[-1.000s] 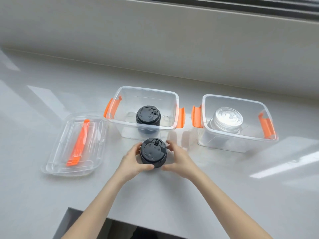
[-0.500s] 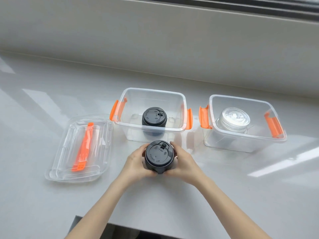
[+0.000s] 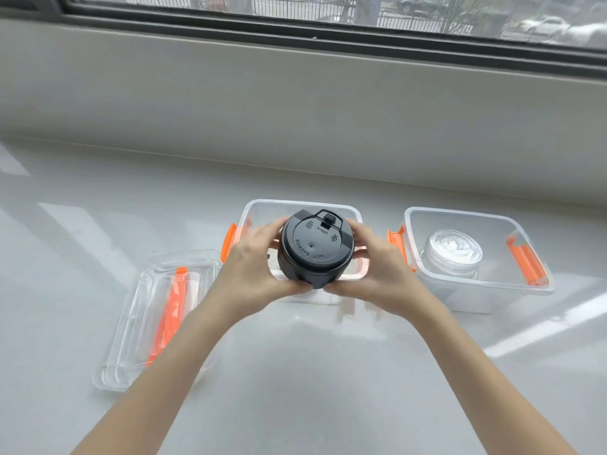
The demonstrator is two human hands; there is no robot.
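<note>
1. Two hands grip one black cup (image 3: 317, 249) from either side. The left hand (image 3: 253, 274) curls round its left wall and the right hand (image 3: 371, 274) round its right wall, with the thumbs meeting under the near edge.
2. The black cup is upright and held off the surface (image 3: 312, 389), over the middle clear box (image 3: 259, 206). Its lid faces the camera, with raised lettering and a small flip tab at the far edge.
3. Orange latches (image 3: 228, 241) sit on the sides of the middle clear box.
4. The right clear box (image 3: 460, 212) stands just beside it and holds a clear cup (image 3: 453, 254) with a see-through lid.
5. A loose box lid (image 3: 131, 339) with an orange handle (image 3: 170, 310) lies flat on the surface to the left, near the left forearm.
6. A window (image 3: 328, 8) runs above the ledge behind.
</note>
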